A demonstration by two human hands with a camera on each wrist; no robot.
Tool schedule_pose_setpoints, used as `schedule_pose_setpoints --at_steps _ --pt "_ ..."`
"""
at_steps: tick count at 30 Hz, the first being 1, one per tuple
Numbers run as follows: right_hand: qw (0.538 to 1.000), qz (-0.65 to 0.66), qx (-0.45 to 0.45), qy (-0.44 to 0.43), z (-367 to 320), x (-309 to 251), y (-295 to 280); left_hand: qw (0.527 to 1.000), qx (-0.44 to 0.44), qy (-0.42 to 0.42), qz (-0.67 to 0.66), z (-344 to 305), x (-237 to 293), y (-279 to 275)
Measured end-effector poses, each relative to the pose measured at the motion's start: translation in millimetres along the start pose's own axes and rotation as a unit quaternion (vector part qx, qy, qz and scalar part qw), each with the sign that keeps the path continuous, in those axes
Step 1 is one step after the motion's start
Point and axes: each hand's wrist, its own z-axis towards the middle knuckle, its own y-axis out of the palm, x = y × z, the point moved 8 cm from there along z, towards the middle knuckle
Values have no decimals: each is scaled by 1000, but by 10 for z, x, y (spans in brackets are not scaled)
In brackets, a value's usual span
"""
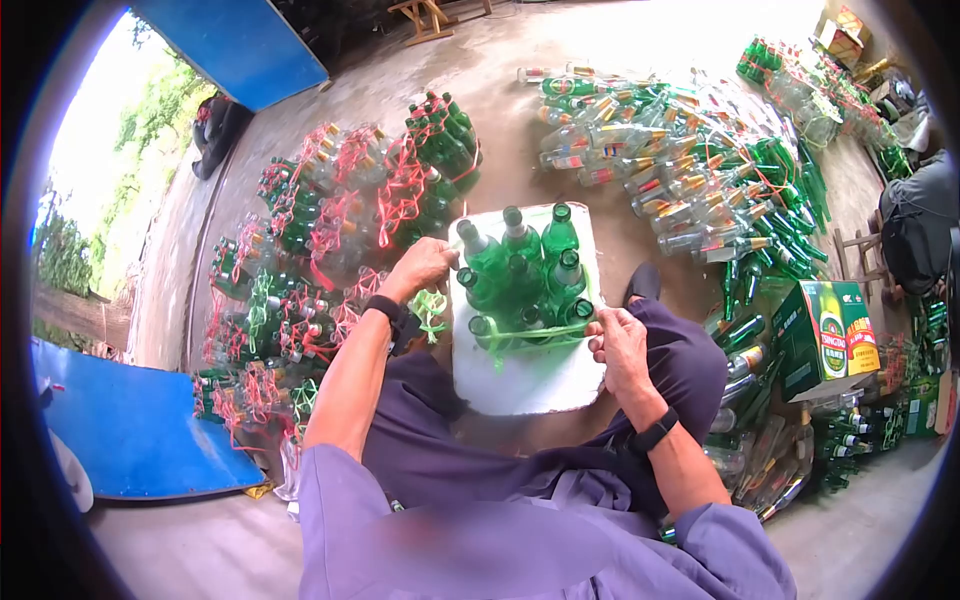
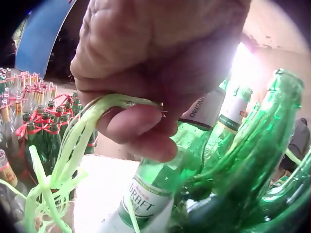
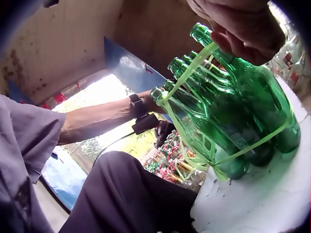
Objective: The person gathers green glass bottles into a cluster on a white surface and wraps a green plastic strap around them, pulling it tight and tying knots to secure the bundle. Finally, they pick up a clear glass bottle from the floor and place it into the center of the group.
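Several green bottles [image 1: 520, 262] stand close together on a white board [image 1: 520, 385] in front of the seated person. Light green strapping [image 3: 252, 148] runs round the bottles in the right wrist view, and a strand goes up over the necks to the right hand [image 3: 243, 29]. The right hand [image 1: 622, 350] pinches that strand at the group's near right corner. At the left side, the left hand [image 1: 422, 268] pinches green strapping [image 2: 87, 131] between thumb and fingers, with loose ends hanging below it in the left wrist view.
Bottle bundles with red ties [image 1: 330, 220] stand at the left. Many loose bottles [image 1: 680, 160] lie on the floor at the right. A Tsingtao carton [image 1: 825, 340] and more bottles are at the lower right. Blue panels [image 1: 140, 420] are at the left edge.
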Motion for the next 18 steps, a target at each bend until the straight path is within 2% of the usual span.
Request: schedule_pose_setpoints --at_steps 4,6,7,10,12,13,15,16,18 --pt "999 21 7 38 -27 79 -25 996 -4 -13 -91 -461 -66 2" --pt "998 19 18 63 -30 141 -57 997 9 -6 -81 -698 -52 -57" --pt "997 19 7 69 -53 164 -61 998 15 5 -68 -810 -45 -73" --pt "995 18 -22 96 -131 231 -34 988 16 -1 -152 -1102 -165 -31" --pt "981 -23 -165 100 -220 258 212 975 7 10 -222 -1318 -145 14" --pt "980 -27 -167 102 -289 254 268 974 10 8 -226 -1423 -137 44" --pt "952 -98 -273 95 -530 267 572 943 -16 -15 -333 -1599 -127 175" --pt "939 -118 -307 98 -559 376 655 939 -28 7 -342 -1622 -166 227" --pt "917 -151 -361 69 -678 451 871 933 -29 -5 -358 -1721 -178 328"
